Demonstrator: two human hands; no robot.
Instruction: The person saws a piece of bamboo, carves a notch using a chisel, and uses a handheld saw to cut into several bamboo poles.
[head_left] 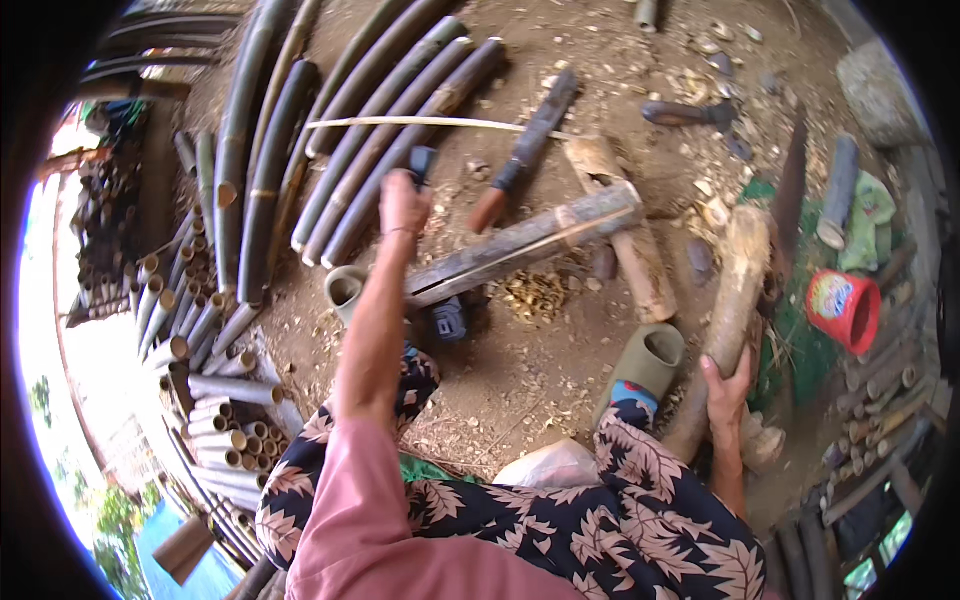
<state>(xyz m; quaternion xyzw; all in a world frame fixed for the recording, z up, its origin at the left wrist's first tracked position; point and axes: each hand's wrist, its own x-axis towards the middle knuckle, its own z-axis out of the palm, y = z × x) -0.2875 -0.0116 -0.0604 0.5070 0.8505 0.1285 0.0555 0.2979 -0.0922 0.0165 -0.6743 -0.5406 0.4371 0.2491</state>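
My left hand (403, 205) reaches forward over the ground, its fingers closed around a small dark object (423, 163) too blurred to name. Near that forearm, a split bamboo pole (530, 245) lies with its far end propped on a short log (640, 265). A dark block-shaped thing (450, 320) is beside the pole's near end. My right hand (728, 385) rests against a thick pale log (738, 280) at my right, thumb up along its side; the other fingers are partly hidden. A machete (530, 145) with a brown handle lies beyond the pole, and a thin strip (420, 121) lies near it.
Long dark bamboo poles (400, 130) lie at the far left, with stacked cut bamboo (230, 440) nearer. A wooden-handled tool (690, 113), a red bucket (843, 310), a green cloth (868, 220) and a long dark blade (793, 190) are at right. Shavings (535, 298) cover the dirt.
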